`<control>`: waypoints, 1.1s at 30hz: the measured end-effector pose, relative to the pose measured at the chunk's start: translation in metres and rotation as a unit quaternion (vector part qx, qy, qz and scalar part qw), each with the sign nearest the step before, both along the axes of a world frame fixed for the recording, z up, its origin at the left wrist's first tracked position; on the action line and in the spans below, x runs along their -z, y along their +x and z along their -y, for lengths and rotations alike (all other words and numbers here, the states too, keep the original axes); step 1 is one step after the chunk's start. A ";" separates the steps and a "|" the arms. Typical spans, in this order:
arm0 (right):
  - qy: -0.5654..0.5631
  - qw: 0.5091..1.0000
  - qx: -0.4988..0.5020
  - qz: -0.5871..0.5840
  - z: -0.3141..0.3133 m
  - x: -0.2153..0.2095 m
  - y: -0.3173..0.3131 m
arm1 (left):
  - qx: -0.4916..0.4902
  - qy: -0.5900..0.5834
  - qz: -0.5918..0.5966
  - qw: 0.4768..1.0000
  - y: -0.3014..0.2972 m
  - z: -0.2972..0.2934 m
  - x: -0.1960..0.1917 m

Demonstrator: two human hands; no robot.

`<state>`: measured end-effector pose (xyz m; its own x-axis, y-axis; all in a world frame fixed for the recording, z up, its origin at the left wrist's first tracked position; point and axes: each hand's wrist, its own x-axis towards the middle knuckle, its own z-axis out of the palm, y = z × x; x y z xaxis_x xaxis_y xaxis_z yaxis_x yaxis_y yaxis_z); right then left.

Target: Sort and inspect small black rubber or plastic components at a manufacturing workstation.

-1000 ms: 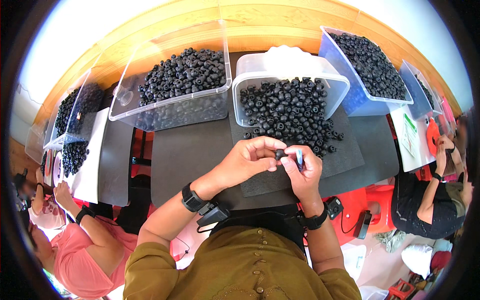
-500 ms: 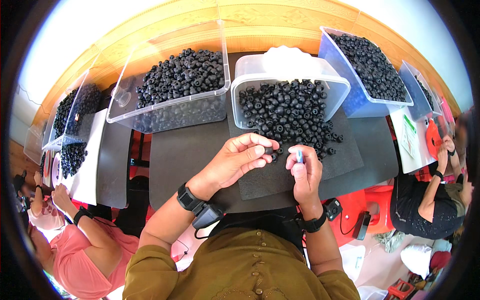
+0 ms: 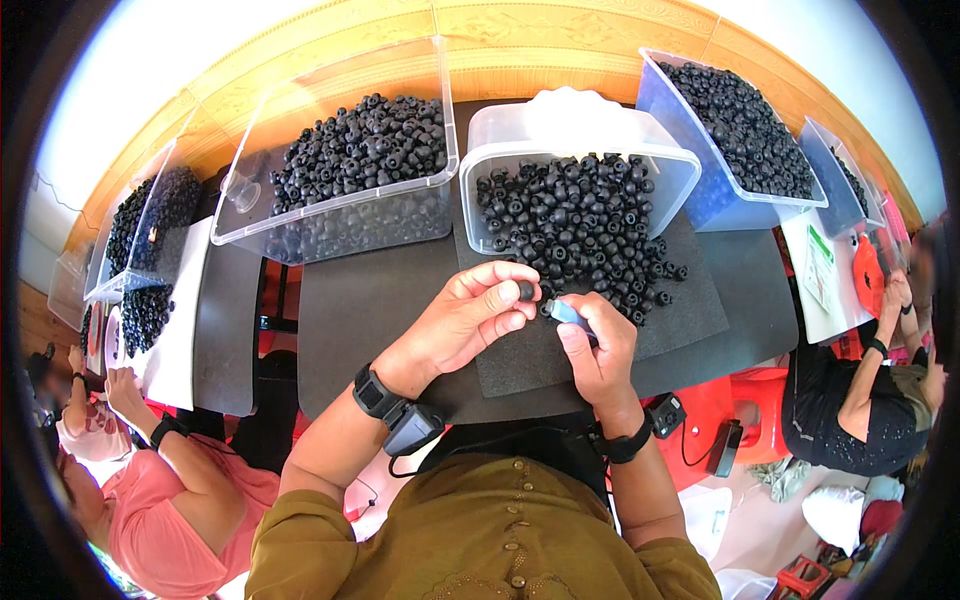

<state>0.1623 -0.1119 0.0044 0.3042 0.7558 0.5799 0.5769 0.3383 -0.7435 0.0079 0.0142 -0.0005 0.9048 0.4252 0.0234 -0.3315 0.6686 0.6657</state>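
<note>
My left hand [image 3: 482, 312] pinches one small round black part [image 3: 525, 290] between thumb and fingertips. Close beside it on the right, my right hand [image 3: 604, 345] is closed around a small light-blue tool [image 3: 568, 314], whose pale tip points toward the black part. I cannot make out the tool's exact kind. Tip and part look slightly apart. Just beyond both hands, a heap of the same hollow black parts [image 3: 575, 235] spills from a clear plastic bin [image 3: 473, 215] lying on its side onto a dark mat [image 3: 690, 320].
A clear bin of black parts [image 3: 330, 222] stands at the back left, and a bluish bin [image 3: 720, 208] of them at the back right. People in pink [image 3: 180, 510] and black [image 3: 850, 420] sit on either side. A red stool [image 3: 755, 400] is at the right.
My right hand has turned, so more of the blue tool shows and its tip points left toward the part. The black part in my left hand has turned and shifted slightly left.
</note>
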 end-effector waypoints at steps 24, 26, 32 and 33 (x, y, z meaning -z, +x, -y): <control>-0.020 0.997 0.014 0.073 -0.003 0.003 -0.002 | -0.020 0.020 -0.018 0.999 -0.001 0.002 0.000; -0.019 0.997 0.016 0.073 -0.003 0.003 -0.002 | -0.023 0.020 -0.018 0.999 -0.001 0.002 0.001; -0.020 0.997 0.023 0.067 -0.003 0.003 -0.003 | -0.020 0.013 -0.022 0.999 -0.001 0.002 0.000; -0.025 0.997 0.022 0.068 -0.003 0.003 -0.002 | -0.020 0.013 -0.022 0.999 -0.001 0.002 0.000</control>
<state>0.1598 -0.1094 0.0014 0.2583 0.7726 0.5800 0.6865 0.2757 -0.6728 0.0071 0.0118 -0.0007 0.8878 0.4602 -0.0055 -0.3265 0.6382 0.6972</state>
